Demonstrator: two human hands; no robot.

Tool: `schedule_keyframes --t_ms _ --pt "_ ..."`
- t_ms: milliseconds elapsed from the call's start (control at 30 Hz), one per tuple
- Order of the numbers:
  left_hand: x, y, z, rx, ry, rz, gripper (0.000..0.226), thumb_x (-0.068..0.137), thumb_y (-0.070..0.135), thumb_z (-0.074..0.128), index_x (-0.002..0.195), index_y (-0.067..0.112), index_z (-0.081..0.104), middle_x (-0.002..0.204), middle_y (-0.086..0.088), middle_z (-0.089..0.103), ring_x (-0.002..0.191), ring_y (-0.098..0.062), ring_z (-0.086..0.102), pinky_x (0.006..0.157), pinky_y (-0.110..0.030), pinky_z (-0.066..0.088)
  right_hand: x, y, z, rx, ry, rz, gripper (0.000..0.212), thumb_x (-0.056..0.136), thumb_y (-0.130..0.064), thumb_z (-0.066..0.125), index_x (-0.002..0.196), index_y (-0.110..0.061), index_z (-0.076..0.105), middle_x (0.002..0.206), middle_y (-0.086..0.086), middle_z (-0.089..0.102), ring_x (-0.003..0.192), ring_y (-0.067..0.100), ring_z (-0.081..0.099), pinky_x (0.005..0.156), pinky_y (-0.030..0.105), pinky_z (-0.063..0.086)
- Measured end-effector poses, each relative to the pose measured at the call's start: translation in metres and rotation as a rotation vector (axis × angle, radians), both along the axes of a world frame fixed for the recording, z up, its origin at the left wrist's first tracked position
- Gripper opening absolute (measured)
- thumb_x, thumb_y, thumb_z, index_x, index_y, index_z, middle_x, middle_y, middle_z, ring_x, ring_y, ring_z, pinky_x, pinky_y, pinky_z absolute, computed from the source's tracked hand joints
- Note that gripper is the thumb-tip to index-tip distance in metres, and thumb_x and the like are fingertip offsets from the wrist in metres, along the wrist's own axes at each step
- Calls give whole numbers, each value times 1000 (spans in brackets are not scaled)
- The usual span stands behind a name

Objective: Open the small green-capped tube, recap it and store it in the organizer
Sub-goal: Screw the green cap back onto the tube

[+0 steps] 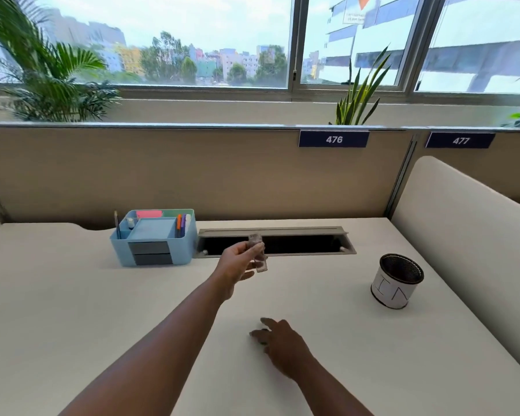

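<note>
Overhead, 2 navy partition plates read 476 (pixel 333 139) and 477 (pixel 460 141), and the white paper round the black mesh cup (pixel 397 281) bears hand-drawn strokes like "IN". The left hand (pixel 237 265) pinches a small clear tube (pixel 259 254) upright above the desk (pixel 72 295), right of the blue organizer (pixel 153 237); blur hides its cap colour. The right hand (pixel 279 340) rests low on the desk, fingers loosely spread, something dark under the fingertips, unclear what

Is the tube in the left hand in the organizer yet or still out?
Out. The left hand holds the clear tube roughly upright above the desk, right of the blue organizer. Whether it is capped, cannot tell.
</note>
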State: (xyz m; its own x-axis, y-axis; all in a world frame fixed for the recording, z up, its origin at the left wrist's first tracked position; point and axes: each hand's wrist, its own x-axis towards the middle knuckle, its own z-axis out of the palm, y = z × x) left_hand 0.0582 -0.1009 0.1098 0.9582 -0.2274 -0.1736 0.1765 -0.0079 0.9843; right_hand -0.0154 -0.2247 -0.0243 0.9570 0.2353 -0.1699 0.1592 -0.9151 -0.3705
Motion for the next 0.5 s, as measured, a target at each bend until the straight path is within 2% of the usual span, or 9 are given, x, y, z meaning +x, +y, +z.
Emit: schedule_keyframes --t_ms 100,200,300,367,433,500 --pt "-1 13 -5 -4 5 7 6 88 26 58 85 23 60 83 -1 65 77 -13 63 77 -29 48 -2 3 -4 29 -61 -41 34 91 -11 38 118 -21 55 129 7 50 117 25 46 92 32 41" --pt "0 22 -10 2 -5 -3 4 87 25 59 87 21 58 86 -4 65 78 -13 65 70 -25 53 0 2 3 190 -200 -156 28 82 -5 51 107 -16 60 110 8 60 101 24 56 83 28 42" --pt "0 28 -13 49 -39 -59 4 85 22 62 88 22 60 87 -4 65 77 -12 68 57 -18 55 7 2 30 633 -329 -494 18 75 2 60 90 -9 60 96 13 63 87 28 59 75 28 45" --pt "-1 30 -15 76 -52 -100 6 83 20 64 88 21 61 87 -4 66 75 -11 69 55 -16 55 14 2 62 1119 -282 -656 15 78 6 61 78 -9 57 89 15 60 85 32 62 74 34 53" --pt "-1 31 -17 91 -56 -135 7 82 19 66 88 20 63 87 -5 67 74 -10 69 56 -16 56 20 -1 95 1496 -234 -660 15 83 3 59 77 -11 60 88 15 60 84 25 64 72 26 58" --pt "-3 29 -17 113 -59 -189 6 82 19 67 87 20 64 85 -4 67 72 -9 69 60 -19 57 23 -3 124 1665 -241 -592 16 87 -2 53 83 -14 62 85 8 64 81 13 65 72 22 55"
